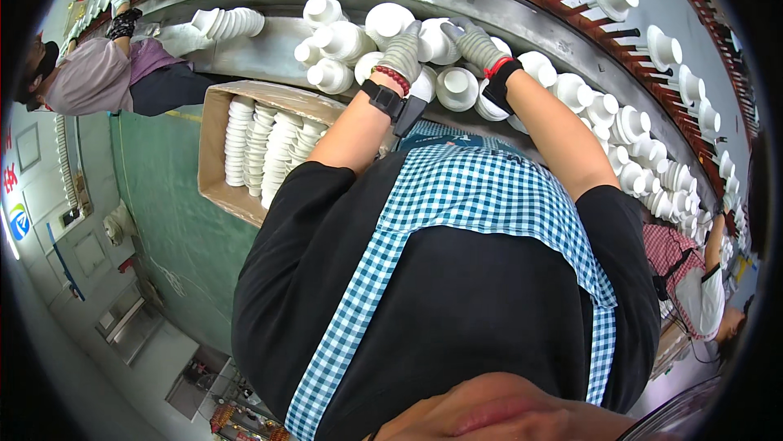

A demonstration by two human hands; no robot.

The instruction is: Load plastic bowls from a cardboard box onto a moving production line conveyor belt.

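Now, from the head view, the gloved left hand [401, 53] and gloved right hand [483, 51] are at twelve o'clock, flanking a white flared piece [440, 48]; I cannot tell whether either grasps it. Other white pieces [457, 88] crowd around them, trailing toward three o'clock. An open carton [214, 141] holding stacked ones sits at ten o'clock.

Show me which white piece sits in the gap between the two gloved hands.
The flared white piece between the fingers of the left hand and right hand; the other pieces lie outside that gap or nearer the checked apron.
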